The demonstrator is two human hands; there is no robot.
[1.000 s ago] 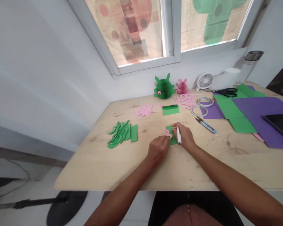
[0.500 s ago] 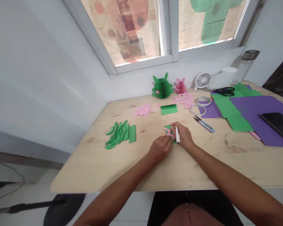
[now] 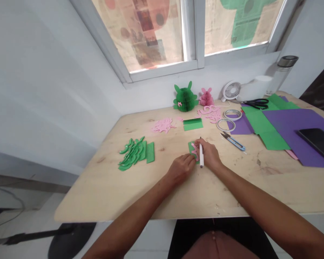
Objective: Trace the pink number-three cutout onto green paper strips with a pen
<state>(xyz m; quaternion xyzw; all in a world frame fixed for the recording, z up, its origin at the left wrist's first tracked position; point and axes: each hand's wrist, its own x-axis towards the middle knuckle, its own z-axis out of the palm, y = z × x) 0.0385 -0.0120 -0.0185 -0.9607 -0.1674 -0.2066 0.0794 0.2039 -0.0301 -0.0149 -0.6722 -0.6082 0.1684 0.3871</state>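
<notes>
Bright daylight through window (image 3: pixel 199 36); glare along panes' lower edges; wide-angle stretching at borders.

From my remote seat, I can read no words or numbers. The beige printed paper sheets (image 3: pixel 145 34) covering the white-framed glass window (image 3: pixel 164 69) look too blurred

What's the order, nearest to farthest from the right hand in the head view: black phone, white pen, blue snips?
1. White pen: held in the right hand.
2. Blue snips: on the table, just right of that hand.
3. Black phone: far right, on the purple sheet.
</notes>
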